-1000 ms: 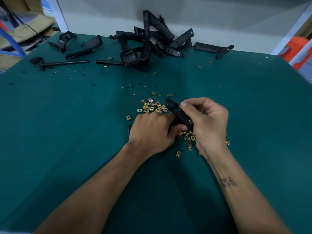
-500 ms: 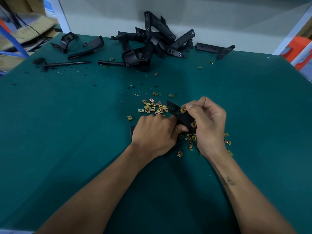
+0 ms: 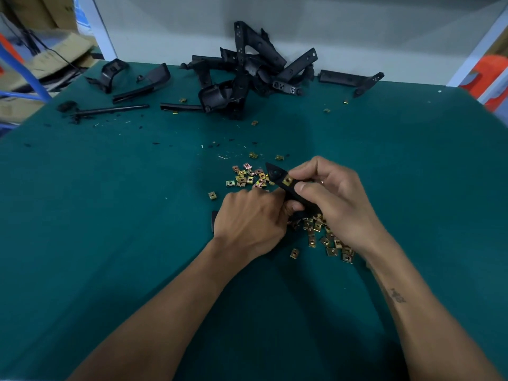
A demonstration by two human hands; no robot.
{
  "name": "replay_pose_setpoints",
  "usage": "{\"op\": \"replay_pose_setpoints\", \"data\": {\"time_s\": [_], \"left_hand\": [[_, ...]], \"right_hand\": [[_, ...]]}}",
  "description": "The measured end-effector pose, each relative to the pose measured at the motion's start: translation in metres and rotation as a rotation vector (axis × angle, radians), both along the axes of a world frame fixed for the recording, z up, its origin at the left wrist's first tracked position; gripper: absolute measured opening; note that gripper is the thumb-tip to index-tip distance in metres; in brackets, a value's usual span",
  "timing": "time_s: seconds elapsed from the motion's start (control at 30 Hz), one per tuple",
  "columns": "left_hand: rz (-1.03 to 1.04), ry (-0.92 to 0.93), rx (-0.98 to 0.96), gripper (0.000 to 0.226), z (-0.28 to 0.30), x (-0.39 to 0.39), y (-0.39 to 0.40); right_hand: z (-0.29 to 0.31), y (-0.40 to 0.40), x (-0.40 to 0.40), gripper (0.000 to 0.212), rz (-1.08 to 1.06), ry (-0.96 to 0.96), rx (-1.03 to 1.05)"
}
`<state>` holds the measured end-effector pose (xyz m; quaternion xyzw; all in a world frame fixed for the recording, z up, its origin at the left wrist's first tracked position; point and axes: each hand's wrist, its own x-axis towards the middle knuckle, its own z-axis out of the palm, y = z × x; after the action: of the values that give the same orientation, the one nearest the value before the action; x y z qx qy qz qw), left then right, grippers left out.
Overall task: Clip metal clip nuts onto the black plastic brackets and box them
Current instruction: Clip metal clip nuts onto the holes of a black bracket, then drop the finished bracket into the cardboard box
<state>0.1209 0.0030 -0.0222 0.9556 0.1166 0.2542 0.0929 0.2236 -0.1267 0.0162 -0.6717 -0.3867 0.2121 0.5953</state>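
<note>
Together, left hand (image 3: 251, 221) and right hand (image 3: 336, 200) grip a matte black bracket (image 3: 291, 189) (brassy square clip nut (image 3: 287, 181) on it).

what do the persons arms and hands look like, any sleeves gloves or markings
Both forearms are bare: no sleeves and no gloves show. The left hand carries no visible marking. The right hand belongs to a forearm with a small dark tattoo on it, too blurred to read.

I'm at a workshop assembly bench. Green felt table (image 3: 110, 215), heaped black brackets (image 3: 247, 75) upper centre, cardboard boxes (image 3: 49, 59) upper left.
</note>
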Motion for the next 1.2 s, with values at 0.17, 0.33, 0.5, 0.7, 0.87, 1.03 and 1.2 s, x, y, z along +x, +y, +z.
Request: {"op": "replay_pose_setpoints", "data": {"time_s": [0.17,0.33,0.5,0.7,0.87,1.03,1.2], "left_hand": [[0.09,0.045,-0.072,0.057,0.001,0.003,0.003],[0.182,0.07,-0.052,0.057,0.007,0.003,0.008],[0.11,0.074,-0.105,0.08,0.018,0.014,-0.006],[-0.232,0.142,0.0,0.077,0.069,0.057,-0.141],[-0.566,0.137,0.14,0.061,0.092,0.043,-0.321],[-0.955,0.27,0.204,0.029,0.043,0.022,-0.441],[-1.024,0.523,0.277,0.036,-0.061,0.001,-0.463]], "right_hand": [[-0.012,0.0,-0.005,0.012,-0.269,-0.131,0.032],[-0.015,0.001,-0.014,0.01,-0.452,-0.499,0.128],[-0.004,-0.041,-0.018,0.014,-0.56,-0.476,0.1],[0.008,-0.183,-0.039,0.015,-0.92,-0.335,0.165],[-0.011,-0.335,-0.097,0.023,-1.383,-0.344,0.127],[-0.071,-0.438,-0.165,0.01,-1.646,-0.222,-0.016],[-0.168,-0.471,-0.211,0.011,-1.83,0.213,-0.091]]}}
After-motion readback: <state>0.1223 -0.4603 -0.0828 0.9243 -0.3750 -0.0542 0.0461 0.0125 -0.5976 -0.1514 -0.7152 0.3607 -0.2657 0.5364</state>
